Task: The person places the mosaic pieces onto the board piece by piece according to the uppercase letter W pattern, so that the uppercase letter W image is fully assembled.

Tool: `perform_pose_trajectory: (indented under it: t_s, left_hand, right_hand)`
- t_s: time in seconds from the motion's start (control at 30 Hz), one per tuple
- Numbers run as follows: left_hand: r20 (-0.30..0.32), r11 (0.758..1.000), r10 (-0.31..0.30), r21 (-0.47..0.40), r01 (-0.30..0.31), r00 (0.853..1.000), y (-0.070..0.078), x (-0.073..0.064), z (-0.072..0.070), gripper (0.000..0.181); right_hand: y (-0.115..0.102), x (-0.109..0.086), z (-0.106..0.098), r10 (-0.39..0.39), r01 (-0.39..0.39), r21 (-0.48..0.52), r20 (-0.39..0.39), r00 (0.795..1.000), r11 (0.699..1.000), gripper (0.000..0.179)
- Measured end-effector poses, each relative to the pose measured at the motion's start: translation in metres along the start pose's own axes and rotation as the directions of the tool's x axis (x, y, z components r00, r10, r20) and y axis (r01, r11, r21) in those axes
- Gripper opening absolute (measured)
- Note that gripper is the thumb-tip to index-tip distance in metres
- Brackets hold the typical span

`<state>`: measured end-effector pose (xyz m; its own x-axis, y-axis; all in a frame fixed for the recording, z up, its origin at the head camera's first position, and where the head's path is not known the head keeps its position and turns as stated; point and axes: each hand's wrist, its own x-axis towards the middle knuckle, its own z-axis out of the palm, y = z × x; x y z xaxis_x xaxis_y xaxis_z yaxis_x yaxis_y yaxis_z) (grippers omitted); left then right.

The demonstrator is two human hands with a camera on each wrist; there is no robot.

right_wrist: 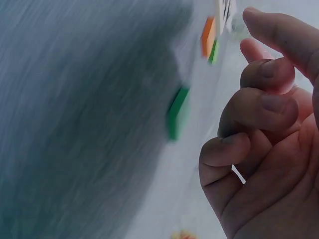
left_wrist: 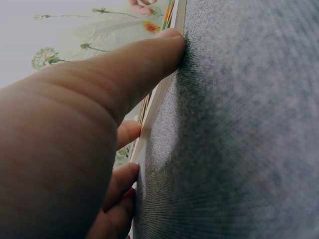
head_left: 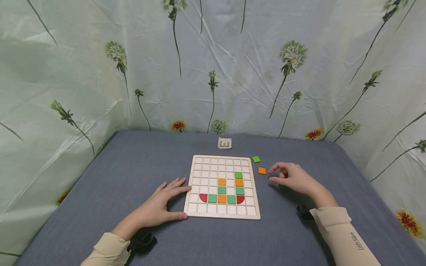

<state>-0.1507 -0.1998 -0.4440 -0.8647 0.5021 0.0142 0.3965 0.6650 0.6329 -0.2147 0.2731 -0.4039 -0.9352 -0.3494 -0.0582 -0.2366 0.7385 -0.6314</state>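
Observation:
A wooden grid board (head_left: 191, 213) lies on the table with green, orange and dark red pieces in several of its squares. At its left side my left hand (head_left: 163, 203) rests with fingers spread; the thumb touches the front left corner. In the left wrist view, the thumb (left_wrist: 144, 69) lies along the board's edge. To the right of the board my right hand (head_left: 294, 178) hovers over the table, fingers bent and holding nothing. Near its fingertips lies an orange tile (head_left: 262, 170), with a light green tile (head_left: 256, 159) behind. A darker green tile (right_wrist: 178, 114) shows in the right wrist view.
A small printed card (head_left: 224, 143) with a grid pattern lies behind the board. The table (head_left: 149, 155) has a grey-blue cloth. A flowered curtain (head_left: 239, 74) hangs around its back and sides. Black wrist straps (head_left: 142, 244) sit under both forearms.

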Motion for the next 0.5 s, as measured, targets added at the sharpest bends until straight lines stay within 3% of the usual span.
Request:
perform_pose_trajectory:
  t_s: [0.3, 0.5]
  left_hand:
    - [0.001, 1.0, 0.004, 0.004, -0.004, 1.0, -0.001, 0.0, 0.001, 0.083]
    - [-0.001, 1.0, -0.002, 0.004, 0.002, 1.0, 0.0, -0.001, 0.0, 0.083]
  right_hand:
    - [0.032, -0.011, -0.011, 0.078, -0.079, 0.067, 0.004, 0.997, 0.995, 0.036]
    - [0.04, -0.013, -0.015, 0.129, -0.127, 0.073, -0.014, 0.992, 0.989, 0.043]
